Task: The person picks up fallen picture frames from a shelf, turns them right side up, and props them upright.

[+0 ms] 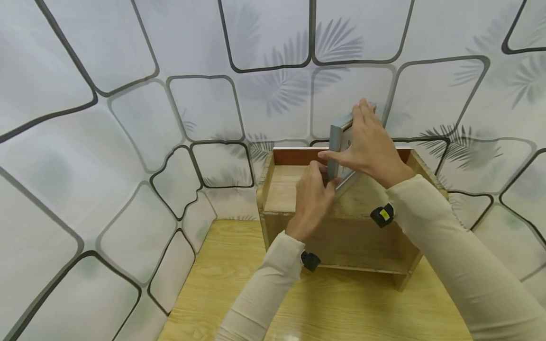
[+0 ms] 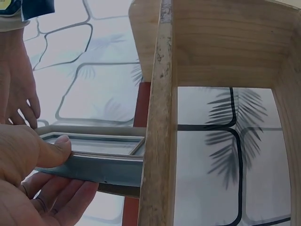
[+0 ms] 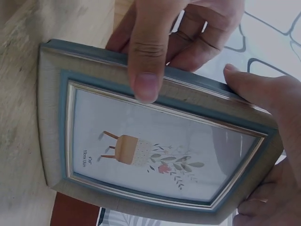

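Picture frame (image 3: 155,141) gripped in both hands, left hand (image 1: 313,199) at 7 o'clock, right hand (image 1: 368,144) on top. Held just above wooden shelf (image 1: 286,189), not yet set down.

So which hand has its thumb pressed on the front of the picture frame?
The left hand: its thumb lies over the picture frame front border, while the right hand grips the frame's edge.

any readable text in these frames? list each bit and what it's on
"4"x6"" and under it "(10cm×15cm)": small print, turned sideways, on the paper insert in the picture frame, beside the potted-plant drawing; tiny, so the reading is uncertain.
Nothing else readable: none on the wooden shelf, the wall, the left hand or the right hand gripping the frame.
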`<state>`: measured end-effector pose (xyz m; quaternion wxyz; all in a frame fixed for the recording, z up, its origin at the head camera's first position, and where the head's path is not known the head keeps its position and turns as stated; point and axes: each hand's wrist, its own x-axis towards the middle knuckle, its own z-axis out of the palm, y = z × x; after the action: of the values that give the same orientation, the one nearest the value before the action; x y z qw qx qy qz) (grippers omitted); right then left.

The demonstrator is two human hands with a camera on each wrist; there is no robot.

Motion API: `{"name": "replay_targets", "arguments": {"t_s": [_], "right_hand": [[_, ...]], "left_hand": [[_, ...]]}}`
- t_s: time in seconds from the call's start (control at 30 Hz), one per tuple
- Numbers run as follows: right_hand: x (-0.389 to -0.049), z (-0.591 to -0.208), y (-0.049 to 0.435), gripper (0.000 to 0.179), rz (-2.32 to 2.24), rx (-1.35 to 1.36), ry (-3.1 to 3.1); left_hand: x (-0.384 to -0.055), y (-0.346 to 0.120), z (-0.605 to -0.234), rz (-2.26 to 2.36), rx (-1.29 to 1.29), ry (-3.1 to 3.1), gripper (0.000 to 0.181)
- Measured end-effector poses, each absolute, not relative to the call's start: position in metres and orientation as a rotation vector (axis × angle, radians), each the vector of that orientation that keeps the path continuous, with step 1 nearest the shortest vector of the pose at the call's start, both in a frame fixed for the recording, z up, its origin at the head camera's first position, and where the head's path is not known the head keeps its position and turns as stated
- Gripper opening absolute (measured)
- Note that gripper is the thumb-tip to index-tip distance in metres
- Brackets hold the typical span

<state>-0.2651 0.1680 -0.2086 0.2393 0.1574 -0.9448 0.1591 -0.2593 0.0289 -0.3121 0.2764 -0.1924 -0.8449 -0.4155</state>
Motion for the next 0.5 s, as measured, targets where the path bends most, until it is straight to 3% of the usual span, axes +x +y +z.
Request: {"name": "replay_targets", "arguments": {"t_s": [0.33, 0.5], "right_hand": [[-0.267, -0.204, 0.176, 0.107, 0.586, 0.523, -2.568], [-0.267, -0.202, 0.181, 0.113, 0.621, 0.568, -2.583]], "left_hand": [[-0.255, 0.038, -0.315, -1.094, -0.522, -2.230, 0.028], [-0.253, 0.042, -0.315, -1.056, -0.519, -2.222, 0.028]]}}
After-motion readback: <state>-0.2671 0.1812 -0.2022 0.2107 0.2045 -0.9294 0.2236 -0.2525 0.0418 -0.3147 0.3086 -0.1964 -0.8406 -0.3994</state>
